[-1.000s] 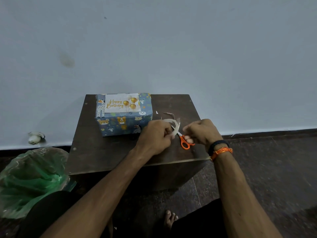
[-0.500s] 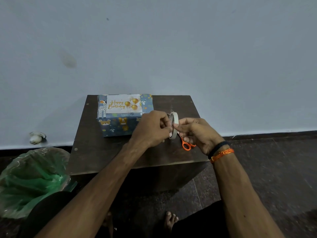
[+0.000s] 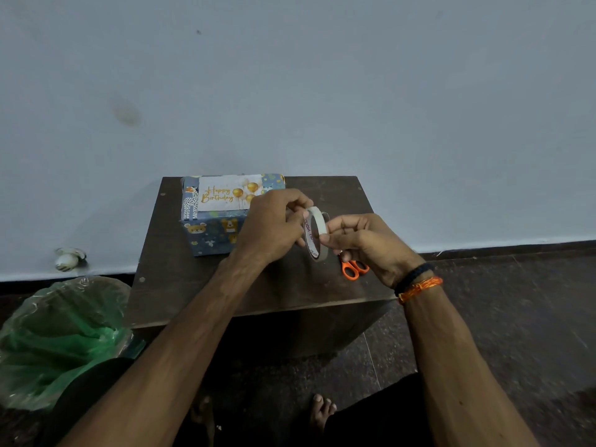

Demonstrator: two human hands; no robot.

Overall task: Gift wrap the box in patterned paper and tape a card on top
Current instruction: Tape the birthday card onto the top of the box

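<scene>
**Nearly there: freeing a strip of tape for the card**

Now the dark wooden bench (image 3: pixel 180 285) carries everything that matters, standing against a pale wall. At its far left corner sits the box (image 3: pixel 209 235), already covered in blue paper printed with bears and other animals. The "Happy Birthday" card (image 3: pixel 225 191) lies flat on the box's top; whether any edge is taped down yet cannot be told from here.

In front of the box, raised above the bench, the left hand (image 3: pixel 269 227) curls its fingers round the near side of the tape roll (image 3: pixel 316 233), holding it upright on edge. The right hand (image 3: pixel 364 243) pinches the roll's rim from the other side with thumb and forefinger, apparently hunting for the loose end. Its lower fingers seem to keep the orange-handled scissors (image 3: pixel 354 269) tucked against the palm, though the blades are hidden.

By my reading, the step in hand is pulling off a strip. To do it well, steady the roll with the left hand, lift the end with a fingernail, and draw it out straight so it does not fold on itself. Keep the strip short and cut it cleanly, then lay it half on the card, half on the paper.
</scene>
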